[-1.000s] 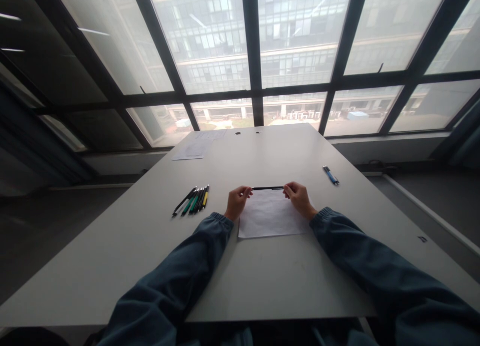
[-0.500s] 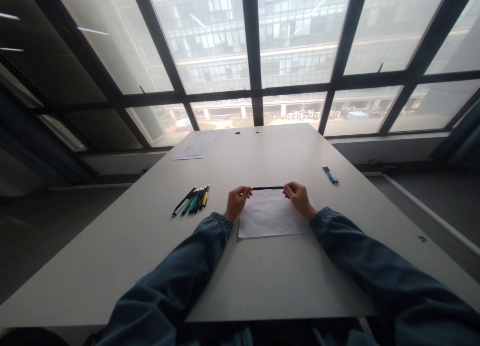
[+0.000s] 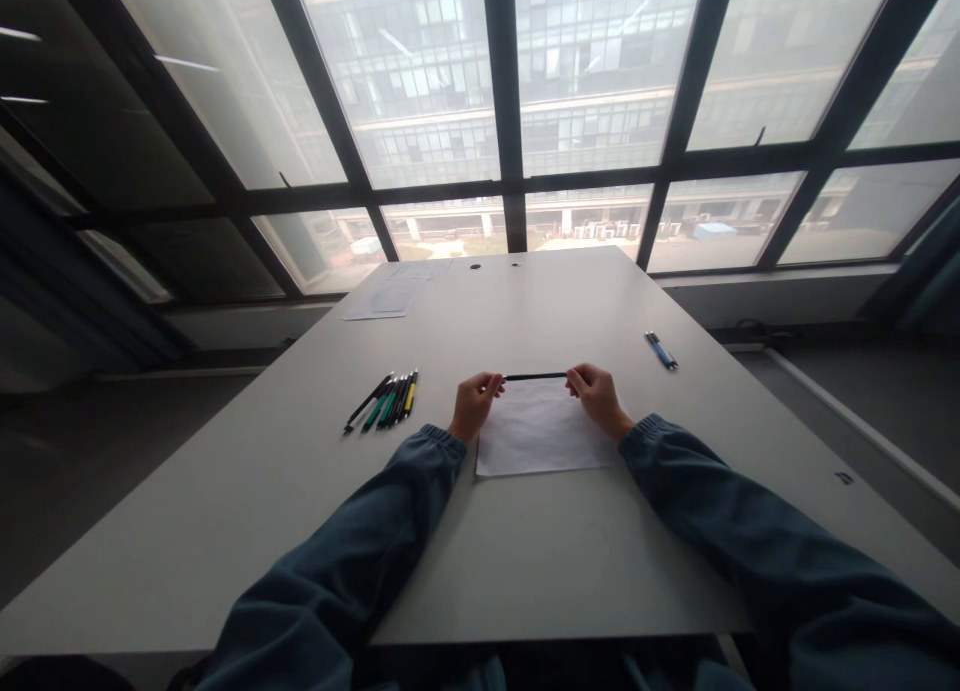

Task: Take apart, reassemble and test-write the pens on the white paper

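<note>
A slim black pen (image 3: 535, 376) is held level between my two hands, over the far edge of a white sheet of paper (image 3: 541, 431). My left hand (image 3: 475, 403) pinches its left end, and my right hand (image 3: 597, 395) pinches the right end. Both sets of fingertips are closed, so the pen's tips are hidden. The paper lies flat on the white table (image 3: 555, 546) between my forearms. Left of my left hand lies a loose group of pens (image 3: 386, 401), mostly black and green, one with yellow.
Blue pens (image 3: 661, 351) lie together on the table's right side. Printed sheets (image 3: 379, 293) rest at the far left corner. A small dark mark or piece (image 3: 844, 478) shows near the right edge. Large framed windows (image 3: 510, 211) stand beyond the table.
The black pen has turned slightly about its length between my fingers; a small notch on its lower side no longer shows. Both hands stay in place.
</note>
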`<state>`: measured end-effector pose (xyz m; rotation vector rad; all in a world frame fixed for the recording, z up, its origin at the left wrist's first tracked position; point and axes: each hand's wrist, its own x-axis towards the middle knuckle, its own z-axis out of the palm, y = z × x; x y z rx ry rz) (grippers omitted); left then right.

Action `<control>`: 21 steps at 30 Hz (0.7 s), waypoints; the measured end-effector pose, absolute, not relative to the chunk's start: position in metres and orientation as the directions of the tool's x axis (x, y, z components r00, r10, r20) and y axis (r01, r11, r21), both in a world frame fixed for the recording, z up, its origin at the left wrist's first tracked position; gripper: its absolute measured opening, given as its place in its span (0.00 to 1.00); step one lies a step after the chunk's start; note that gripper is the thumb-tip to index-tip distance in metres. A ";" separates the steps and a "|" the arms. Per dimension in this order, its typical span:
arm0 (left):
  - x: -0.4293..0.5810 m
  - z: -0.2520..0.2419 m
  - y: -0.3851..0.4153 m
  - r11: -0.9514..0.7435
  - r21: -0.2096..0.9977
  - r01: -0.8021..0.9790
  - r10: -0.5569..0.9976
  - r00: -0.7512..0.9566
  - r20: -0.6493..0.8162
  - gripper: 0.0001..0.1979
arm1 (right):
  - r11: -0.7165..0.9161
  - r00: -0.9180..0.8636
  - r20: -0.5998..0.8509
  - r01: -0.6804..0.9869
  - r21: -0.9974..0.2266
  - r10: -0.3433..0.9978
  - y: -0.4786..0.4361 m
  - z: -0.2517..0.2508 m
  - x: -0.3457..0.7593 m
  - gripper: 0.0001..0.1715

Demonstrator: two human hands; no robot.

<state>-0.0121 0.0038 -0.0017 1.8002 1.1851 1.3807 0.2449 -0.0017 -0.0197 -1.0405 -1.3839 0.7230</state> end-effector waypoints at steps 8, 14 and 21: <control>-0.013 -0.002 0.004 -0.439 0.840 0.319 0.895 0.068 0.441 0.20 | 0.412 0.096 0.434 0.187 -0.892 0.896 0.000 -0.022 0.246 0.21; -0.012 -0.002 0.004 -0.433 0.844 0.316 0.897 0.064 0.436 0.20 | 0.416 0.089 0.436 0.183 -0.891 0.895 -0.004 -0.018 0.245 0.21; -0.012 -0.005 0.006 -0.430 0.846 0.315 0.899 0.061 0.434 0.21 | 0.417 0.090 0.440 0.195 -0.888 0.894 -0.003 -0.018 0.245 0.21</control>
